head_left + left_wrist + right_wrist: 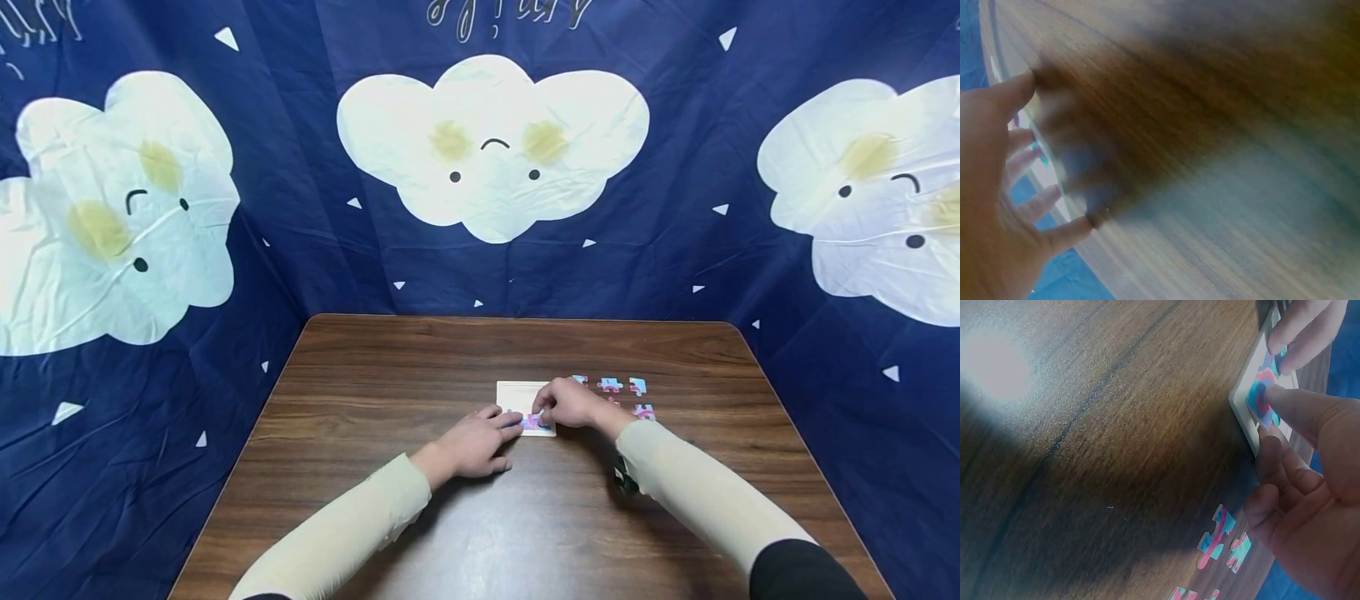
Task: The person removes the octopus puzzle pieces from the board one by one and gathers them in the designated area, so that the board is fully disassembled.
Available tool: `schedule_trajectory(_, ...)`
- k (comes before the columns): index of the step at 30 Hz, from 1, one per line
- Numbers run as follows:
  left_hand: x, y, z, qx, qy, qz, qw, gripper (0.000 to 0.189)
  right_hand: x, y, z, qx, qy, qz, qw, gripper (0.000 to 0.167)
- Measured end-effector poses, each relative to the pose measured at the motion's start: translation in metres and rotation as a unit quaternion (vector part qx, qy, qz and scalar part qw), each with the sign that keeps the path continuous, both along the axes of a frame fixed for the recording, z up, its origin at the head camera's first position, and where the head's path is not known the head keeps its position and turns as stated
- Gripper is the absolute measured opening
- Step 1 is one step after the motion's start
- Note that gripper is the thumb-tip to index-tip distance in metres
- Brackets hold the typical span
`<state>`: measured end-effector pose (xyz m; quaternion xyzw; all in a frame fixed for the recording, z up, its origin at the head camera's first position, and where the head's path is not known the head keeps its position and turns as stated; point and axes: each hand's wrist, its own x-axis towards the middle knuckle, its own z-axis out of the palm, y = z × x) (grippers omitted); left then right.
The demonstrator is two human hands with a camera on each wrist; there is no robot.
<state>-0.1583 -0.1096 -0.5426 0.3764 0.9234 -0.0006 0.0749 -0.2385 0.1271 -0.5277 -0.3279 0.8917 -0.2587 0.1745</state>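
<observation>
Dk blue fabric hangings (288, 125), we count 3 lg white clouds (495, 196) w/ upside-down faces (495, 158), sm white triangles (227, 38), partial lettering (467, 18), 1 brown wood-grain table (405, 354), rounded far corners (317, 320), bright glare (996, 365).

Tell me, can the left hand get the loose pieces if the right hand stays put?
Probably not easily. The right hand is at the tray, between the left hand and the loose pieces, so it seems in the way. Reaching around the far side might work.
</observation>
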Motion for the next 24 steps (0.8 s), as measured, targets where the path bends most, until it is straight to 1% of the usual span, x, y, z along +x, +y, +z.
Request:
schedule_trajectory(3, -0.0001, -0.0008, 0.0004, 0.007, -0.010, 0.001, 0.9999, 0.068, 0.0000, -0.0005, -0.0004, 0.002, 0.001, -0.007, 1.0000, 0.012)
schedule_trajectory(6, -0.0002, -0.0008, 0.0013, 0.005, -0.016, 0.001, 0.9999, 0.068, -0.0009, -0.0011, -0.0014, 0.004, -0.007, -0.027, 0.9996, 0.014)
schedule_trajectory(11, -0.0002, -0.0003, 0.0022, -0.004, -0.015, -0.004, 0.9999, 0.069, -0.0019, -0.0027, -0.0023, 0.009, -0.015, -0.051, 0.9986, 0.009)
schedule_trajectory(13, -0.0003, -0.0002, 0.0027, -0.006, -0.014, -0.005, 0.9999, 0.069, -0.0018, -0.0035, 0.0001, 0.007, -0.013, -0.050, 0.9987, 0.007)
schedule_trajectory(18, -0.0007, -0.0003, 0.0033, -0.006, -0.009, -0.004, 0.9999, 0.068, -0.0012, -0.0049, 0.0045, -0.004, -0.004, -0.032, 0.9995, 0.005)
schedule_trajectory(21, -0.0005, -0.0005, 0.0043, -0.002, -0.008, -0.006, 1.0000, 0.068, -0.0004, -0.0030, 0.0040, -0.009, -0.005, -0.021, 0.9997, 0.004)
schedule_trajectory(24, 0.0006, -0.0006, 0.0050, 0.000, -0.010, -0.006, 0.9999, 0.068, -0.0001, 0.0011, 0.0026, -0.029, -0.007, -0.011, 0.9995, 0.003)
